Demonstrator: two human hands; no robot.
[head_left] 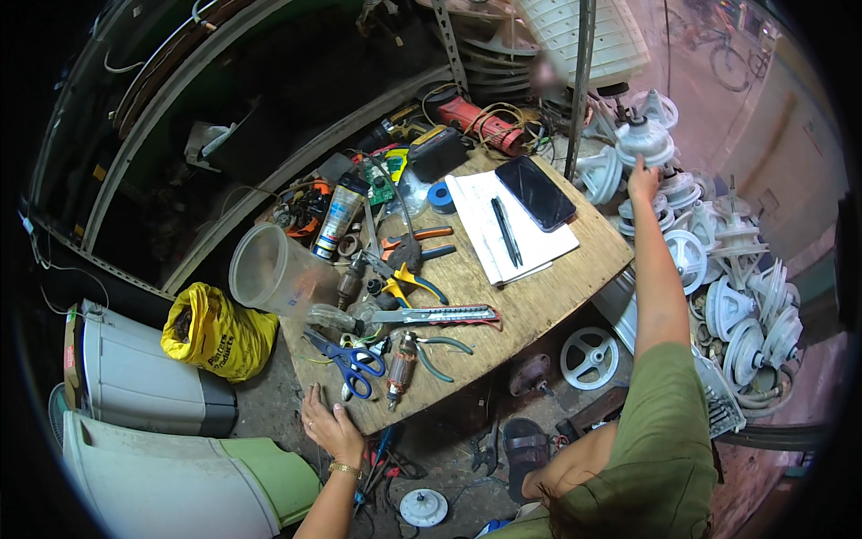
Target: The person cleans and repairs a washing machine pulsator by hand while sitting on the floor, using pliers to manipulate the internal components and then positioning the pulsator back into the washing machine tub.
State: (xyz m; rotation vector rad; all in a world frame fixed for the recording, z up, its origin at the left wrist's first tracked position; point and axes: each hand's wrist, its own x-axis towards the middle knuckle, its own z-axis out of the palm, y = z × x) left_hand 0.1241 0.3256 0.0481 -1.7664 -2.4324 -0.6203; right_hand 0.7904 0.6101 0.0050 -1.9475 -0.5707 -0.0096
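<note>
Head cam: R hand (643, 184) index extended at white pulley (645, 142) on pile (728, 310), can't tell if clamped; L hand (330, 431) fingers apart by table (575, 256); pulley prob. stiff, lightish, best gripped by rim.

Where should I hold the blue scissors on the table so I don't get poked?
Best to take the scissors by their finger loops, probably coming from the near edge of the table, where the left hand is. The loops point toward that side, while the blades point away to the far left. A copper-wound rotor lies right of the loops, so there it looks tighter.
</note>
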